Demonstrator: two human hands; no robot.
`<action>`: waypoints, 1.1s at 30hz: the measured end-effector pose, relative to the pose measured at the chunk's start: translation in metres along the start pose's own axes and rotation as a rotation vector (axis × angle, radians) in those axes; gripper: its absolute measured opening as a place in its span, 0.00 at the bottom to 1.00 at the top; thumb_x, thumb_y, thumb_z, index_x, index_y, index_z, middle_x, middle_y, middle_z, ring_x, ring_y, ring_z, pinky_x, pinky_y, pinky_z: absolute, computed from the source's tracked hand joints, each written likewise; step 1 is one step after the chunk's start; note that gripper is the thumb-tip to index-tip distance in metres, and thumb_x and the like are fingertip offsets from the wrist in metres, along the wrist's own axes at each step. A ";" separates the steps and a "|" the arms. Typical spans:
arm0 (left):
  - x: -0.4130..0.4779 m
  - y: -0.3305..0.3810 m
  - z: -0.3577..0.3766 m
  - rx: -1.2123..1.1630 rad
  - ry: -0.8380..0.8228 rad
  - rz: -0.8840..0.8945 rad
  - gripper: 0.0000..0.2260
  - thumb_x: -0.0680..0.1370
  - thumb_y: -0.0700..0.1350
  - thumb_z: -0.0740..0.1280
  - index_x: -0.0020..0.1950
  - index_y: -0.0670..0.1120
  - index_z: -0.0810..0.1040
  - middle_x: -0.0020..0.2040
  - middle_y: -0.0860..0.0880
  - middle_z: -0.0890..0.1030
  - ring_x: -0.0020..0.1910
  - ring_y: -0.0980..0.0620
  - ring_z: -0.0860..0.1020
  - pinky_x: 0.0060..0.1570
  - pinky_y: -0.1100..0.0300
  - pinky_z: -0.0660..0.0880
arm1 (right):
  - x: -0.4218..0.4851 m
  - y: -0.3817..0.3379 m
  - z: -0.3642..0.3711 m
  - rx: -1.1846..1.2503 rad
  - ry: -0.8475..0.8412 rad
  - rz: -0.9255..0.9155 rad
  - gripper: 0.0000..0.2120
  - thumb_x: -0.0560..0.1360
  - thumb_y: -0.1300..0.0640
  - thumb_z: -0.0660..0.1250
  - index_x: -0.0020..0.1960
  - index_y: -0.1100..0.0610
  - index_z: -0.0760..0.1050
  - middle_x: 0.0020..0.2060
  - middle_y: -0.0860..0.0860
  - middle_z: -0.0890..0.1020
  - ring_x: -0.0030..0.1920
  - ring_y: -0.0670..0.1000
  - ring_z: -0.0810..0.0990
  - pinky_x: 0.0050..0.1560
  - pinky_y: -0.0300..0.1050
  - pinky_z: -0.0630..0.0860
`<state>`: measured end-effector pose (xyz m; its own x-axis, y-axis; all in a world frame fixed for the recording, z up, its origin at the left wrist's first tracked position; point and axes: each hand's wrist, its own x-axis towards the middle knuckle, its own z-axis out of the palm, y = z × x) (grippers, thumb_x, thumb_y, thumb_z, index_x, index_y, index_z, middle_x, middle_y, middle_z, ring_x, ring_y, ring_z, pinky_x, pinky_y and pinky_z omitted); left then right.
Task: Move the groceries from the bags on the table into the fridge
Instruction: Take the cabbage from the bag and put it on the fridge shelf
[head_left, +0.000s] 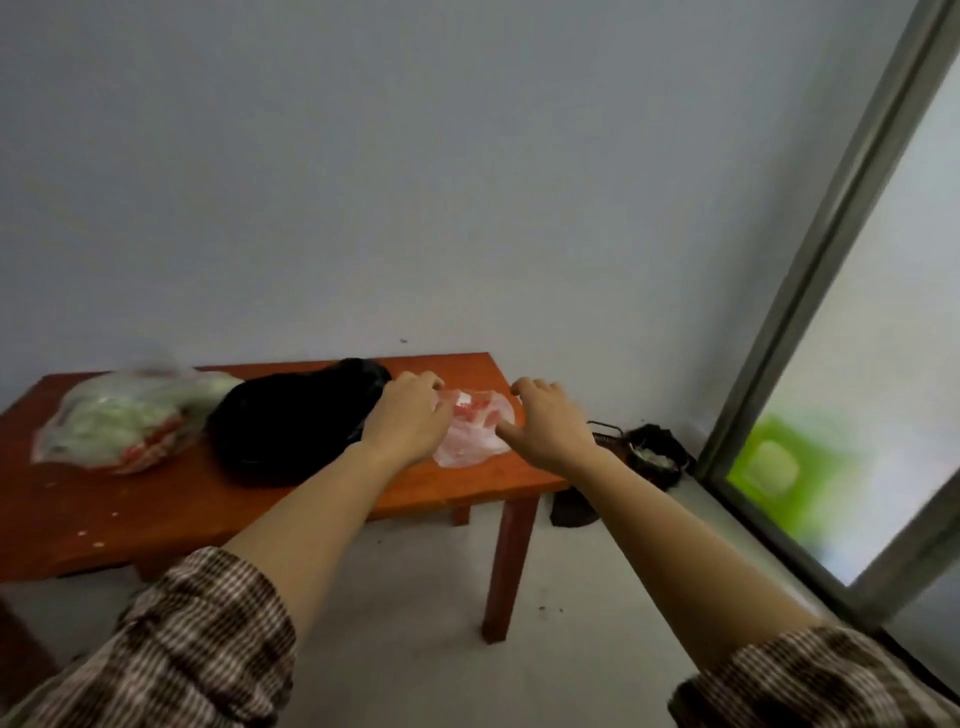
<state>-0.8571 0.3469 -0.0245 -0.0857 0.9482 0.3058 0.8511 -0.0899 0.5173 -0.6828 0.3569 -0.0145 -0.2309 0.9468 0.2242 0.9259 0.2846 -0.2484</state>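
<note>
On the orange-brown wooden table (156, 525) lie three bags. A clear plastic bag of green vegetables (124, 421) sits at the left, a black plastic bag (291, 426) in the middle, and a small thin white bag with something pink-red inside (475, 431) near the right end. My left hand (408, 415) hovers over the left side of the white bag, fingers curled down toward its top edge; whether it touches is unclear. My right hand (545, 421) hangs just right of that bag with fingers spread and loosely bent, holding nothing. No fridge is in view.
A plain wall stands behind the table. On the floor at the right, by the corner, sit a dark basket (654, 452) and a dark cloth (571, 506). A glass door or window with a grey frame (810, 291) runs along the right side.
</note>
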 end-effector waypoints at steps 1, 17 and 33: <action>0.010 -0.021 -0.007 0.022 0.010 -0.019 0.15 0.79 0.48 0.60 0.64 0.46 0.74 0.63 0.44 0.74 0.60 0.45 0.74 0.57 0.51 0.74 | 0.019 -0.015 0.012 0.008 -0.016 -0.024 0.24 0.76 0.48 0.64 0.68 0.56 0.67 0.66 0.54 0.72 0.66 0.56 0.69 0.64 0.55 0.69; 0.098 -0.315 -0.087 0.118 0.125 -0.333 0.15 0.78 0.45 0.60 0.64 0.45 0.73 0.63 0.45 0.72 0.63 0.45 0.68 0.58 0.51 0.71 | 0.206 -0.231 0.178 0.071 -0.280 -0.318 0.25 0.79 0.48 0.61 0.72 0.56 0.63 0.68 0.53 0.70 0.69 0.57 0.66 0.66 0.58 0.64; 0.181 -0.605 -0.151 0.164 -0.438 0.010 0.23 0.78 0.60 0.59 0.72 0.59 0.66 0.75 0.59 0.62 0.76 0.48 0.46 0.73 0.44 0.46 | 0.323 -0.447 0.342 0.003 -0.367 -0.427 0.26 0.74 0.56 0.63 0.72 0.53 0.64 0.71 0.49 0.66 0.73 0.52 0.57 0.68 0.51 0.56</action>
<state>-1.4654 0.5272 -0.1613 0.1198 0.9900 -0.0742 0.9244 -0.0839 0.3720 -1.2734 0.5864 -0.1536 -0.6740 0.7378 -0.0369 0.7271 0.6537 -0.2099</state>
